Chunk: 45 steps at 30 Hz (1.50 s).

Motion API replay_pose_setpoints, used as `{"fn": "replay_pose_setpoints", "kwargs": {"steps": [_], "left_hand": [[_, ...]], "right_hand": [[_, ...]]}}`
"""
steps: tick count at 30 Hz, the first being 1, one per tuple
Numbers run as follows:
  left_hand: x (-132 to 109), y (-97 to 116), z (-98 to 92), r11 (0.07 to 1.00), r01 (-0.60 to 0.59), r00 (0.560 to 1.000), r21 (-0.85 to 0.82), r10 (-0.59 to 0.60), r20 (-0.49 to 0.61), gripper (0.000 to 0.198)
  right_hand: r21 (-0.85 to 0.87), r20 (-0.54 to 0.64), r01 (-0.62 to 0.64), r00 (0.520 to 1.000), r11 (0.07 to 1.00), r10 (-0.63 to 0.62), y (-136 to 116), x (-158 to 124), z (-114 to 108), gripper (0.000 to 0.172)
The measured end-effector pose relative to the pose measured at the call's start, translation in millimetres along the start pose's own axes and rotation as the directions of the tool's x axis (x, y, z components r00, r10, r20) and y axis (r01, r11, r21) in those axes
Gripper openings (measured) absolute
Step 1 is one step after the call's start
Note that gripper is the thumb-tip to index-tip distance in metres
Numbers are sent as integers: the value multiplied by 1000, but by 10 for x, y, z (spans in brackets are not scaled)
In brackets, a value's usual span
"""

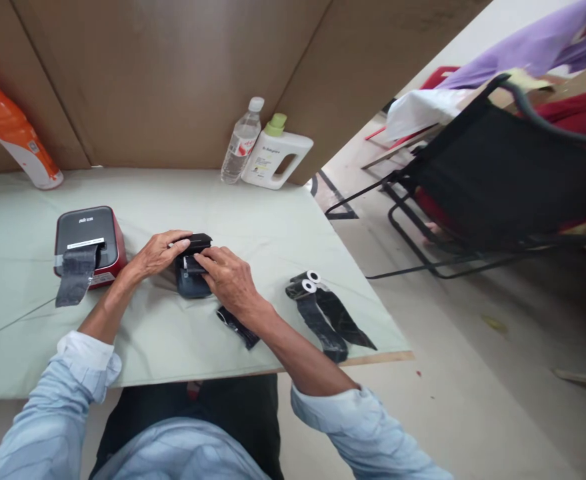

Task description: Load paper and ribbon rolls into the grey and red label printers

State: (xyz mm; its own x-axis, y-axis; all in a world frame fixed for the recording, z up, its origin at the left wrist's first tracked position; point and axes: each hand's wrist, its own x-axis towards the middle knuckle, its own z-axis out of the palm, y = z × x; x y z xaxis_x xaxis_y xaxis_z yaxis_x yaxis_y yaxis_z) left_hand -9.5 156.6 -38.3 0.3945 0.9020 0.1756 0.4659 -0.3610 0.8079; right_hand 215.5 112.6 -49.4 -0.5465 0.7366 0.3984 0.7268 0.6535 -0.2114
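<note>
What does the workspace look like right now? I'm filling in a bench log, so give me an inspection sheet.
Surface: table under a pale green cover, creased at the left.
Job's things: small dark printer, lid raised; both hands are on it.
Clutter: red-and-black printer with a dark strip hanging out; two dark rolls, partly unrolled; another dark strip; water bottle; white jug; orange pack.
Hands: left hand on the lid, right hand at the opening.
Cables: nothing seen.
Surroundings: cardboard walls; black folding chair to the right.
</note>
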Motion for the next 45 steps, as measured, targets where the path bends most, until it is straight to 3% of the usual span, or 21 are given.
{"fn": "replay_pose_setpoints", "kwargs": {"steps": [21, 29, 45], "left_hand": [[7, -39, 27, 1000, 12, 999, -8, -12, -31, 52], [11, -28, 25, 1000, 16, 1000, 7, -16, -23, 51], [-148, 21, -21, 996, -47, 998, 73, 44, 46, 50]], "right_hand": [[-98, 52, 18, 999, 995, -13, -87, 6, 24, 25], [-105, 75, 35, 997, 994, -27, -143, -61, 56, 40], [-43, -62, 2, 998, 999, -5, -194, -316, 144, 33]]}}
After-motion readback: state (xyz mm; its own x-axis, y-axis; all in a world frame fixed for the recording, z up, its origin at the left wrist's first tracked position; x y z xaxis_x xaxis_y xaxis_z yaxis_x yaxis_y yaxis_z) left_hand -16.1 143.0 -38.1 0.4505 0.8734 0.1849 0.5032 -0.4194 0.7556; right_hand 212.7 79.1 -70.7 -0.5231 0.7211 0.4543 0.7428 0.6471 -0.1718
